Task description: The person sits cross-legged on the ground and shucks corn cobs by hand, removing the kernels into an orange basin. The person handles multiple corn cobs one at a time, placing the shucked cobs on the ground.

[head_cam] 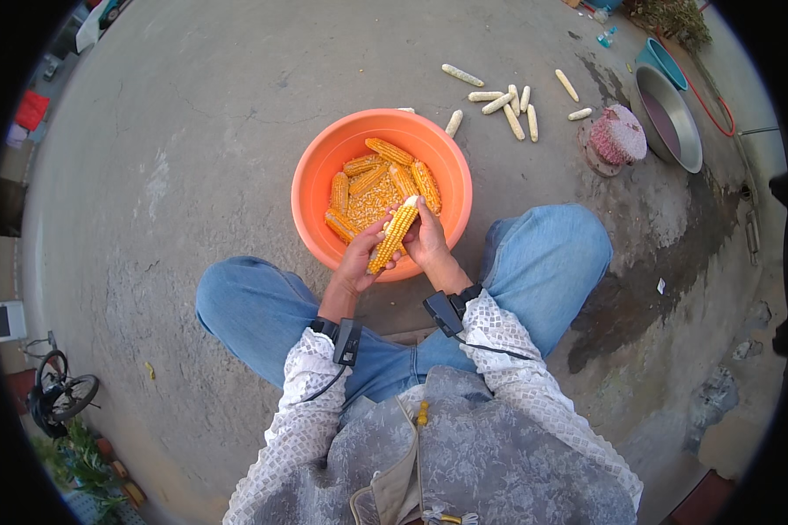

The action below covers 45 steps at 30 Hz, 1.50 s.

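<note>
An ear of yellow corn is held slantwise over the near side of an orange plastic basin. My left hand grips its lower end, and my right hand holds the upper end with the thumb close to the pale tip. Part of the ear's underside is hidden by my fingers. Inside the basin, loose corn kernels cover the bottom. Several more ears, among them one ear of corn at the far wall, lie around and on the kernels.
Several stripped corn cobs lie on the concrete ground beyond the basin. At right are a pink lumpy object, a metal basin, a teal tub and a red hose. My bent knees flank the orange basin. A bicycle is far left.
</note>
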Each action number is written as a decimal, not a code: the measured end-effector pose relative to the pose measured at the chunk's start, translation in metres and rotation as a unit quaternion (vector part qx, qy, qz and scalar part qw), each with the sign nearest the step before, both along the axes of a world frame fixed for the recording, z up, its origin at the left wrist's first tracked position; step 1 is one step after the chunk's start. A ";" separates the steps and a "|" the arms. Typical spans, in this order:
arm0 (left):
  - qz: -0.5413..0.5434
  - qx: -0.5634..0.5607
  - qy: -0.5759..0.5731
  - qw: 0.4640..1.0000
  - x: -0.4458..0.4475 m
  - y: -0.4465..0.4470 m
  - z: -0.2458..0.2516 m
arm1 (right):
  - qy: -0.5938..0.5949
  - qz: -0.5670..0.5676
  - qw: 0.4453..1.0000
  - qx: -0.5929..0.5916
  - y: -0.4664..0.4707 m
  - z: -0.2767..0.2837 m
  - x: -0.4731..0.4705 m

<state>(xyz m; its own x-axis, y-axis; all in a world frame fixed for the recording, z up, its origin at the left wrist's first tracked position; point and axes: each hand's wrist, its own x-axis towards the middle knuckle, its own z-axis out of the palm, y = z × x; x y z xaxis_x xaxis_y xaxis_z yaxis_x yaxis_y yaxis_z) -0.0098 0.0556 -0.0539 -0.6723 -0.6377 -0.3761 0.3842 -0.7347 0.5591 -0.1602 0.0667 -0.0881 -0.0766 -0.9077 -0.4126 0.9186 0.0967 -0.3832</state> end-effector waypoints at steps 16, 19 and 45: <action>-0.002 -0.012 0.007 1.000 0.000 0.001 0.003 | 0.003 0.002 1.000 0.004 0.001 -0.003 -0.002; 0.004 0.029 0.077 0.997 0.002 0.002 0.007 | -0.001 -0.005 1.000 0.007 0.000 -0.005 -0.002; -0.001 -0.075 -0.141 0.987 -0.007 -0.004 0.002 | 0.134 0.117 0.980 -0.095 0.003 0.005 0.011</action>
